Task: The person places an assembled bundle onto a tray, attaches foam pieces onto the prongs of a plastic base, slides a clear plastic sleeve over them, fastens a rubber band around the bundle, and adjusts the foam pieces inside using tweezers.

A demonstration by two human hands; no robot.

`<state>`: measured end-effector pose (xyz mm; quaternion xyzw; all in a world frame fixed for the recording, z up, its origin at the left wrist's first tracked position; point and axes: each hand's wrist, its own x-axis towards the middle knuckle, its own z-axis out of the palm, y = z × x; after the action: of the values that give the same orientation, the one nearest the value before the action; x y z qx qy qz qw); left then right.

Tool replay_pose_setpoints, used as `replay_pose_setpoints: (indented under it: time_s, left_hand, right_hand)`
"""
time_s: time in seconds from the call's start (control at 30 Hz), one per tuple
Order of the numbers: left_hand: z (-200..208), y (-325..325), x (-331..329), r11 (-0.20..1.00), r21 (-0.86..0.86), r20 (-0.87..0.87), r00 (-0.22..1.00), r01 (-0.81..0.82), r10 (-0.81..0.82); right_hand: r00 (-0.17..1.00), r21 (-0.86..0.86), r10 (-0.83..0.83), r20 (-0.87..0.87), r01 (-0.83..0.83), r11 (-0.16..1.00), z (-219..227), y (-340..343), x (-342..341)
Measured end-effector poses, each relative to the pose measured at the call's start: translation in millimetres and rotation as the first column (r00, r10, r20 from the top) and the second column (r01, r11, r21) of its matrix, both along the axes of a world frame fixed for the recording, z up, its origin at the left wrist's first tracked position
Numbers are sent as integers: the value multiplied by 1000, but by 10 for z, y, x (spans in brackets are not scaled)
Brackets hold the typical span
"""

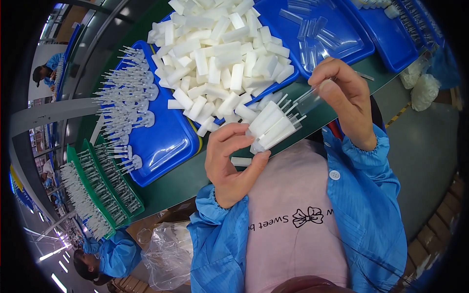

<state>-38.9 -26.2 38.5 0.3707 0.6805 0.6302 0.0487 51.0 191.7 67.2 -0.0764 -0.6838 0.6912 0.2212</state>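
Note:
My left hand point(228, 163) is closed on a white branched part point(274, 128), its fingers and thumb pinching the base. Several white foam blocks sit around its prongs, and thin white stems stick out on the side toward my right hand. Between the thumb and fingers of my right hand point(346, 95) is a clear plastic tube point(308, 101), its end close to those stems. Whether the tube touches a stem I cannot tell. A loose foam block point(241, 161) lies on the green table just behind my left hand.
A large heap of white foam blocks point(215, 58) fills a blue tray ahead. Clear tubes lie in the blue tray point(359, 36) at far right. Stemmed white parts point(128, 93) crowd another blue tray point(163, 146) at left, beside green racks point(97, 171). Co-workers sit farther left.

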Motion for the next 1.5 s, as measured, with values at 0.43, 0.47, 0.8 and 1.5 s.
replay_pose_setpoints:
  time_s: [0.43,0.47,0.8,1.5]
  left_hand:
    - [111,30,30,996,-91,-113,994,-17,7]
    - [151,35,27,991,-136,-165,986,-12,-11]
    - [241,79,6,988,-147,-211,974,55,-85]
    - [119,81,-17,976,-147,-92,980,160,-174]
  right_hand:
    - [999,-72,-25,24,27,997,12,-136,10]
    - [999,-76,-32,19,33,997,12,-138,16]
    - [998,148,-44,-49,51,988,85,-128,58]
    - [1000,211,0,-12,3,977,23,-134,23]
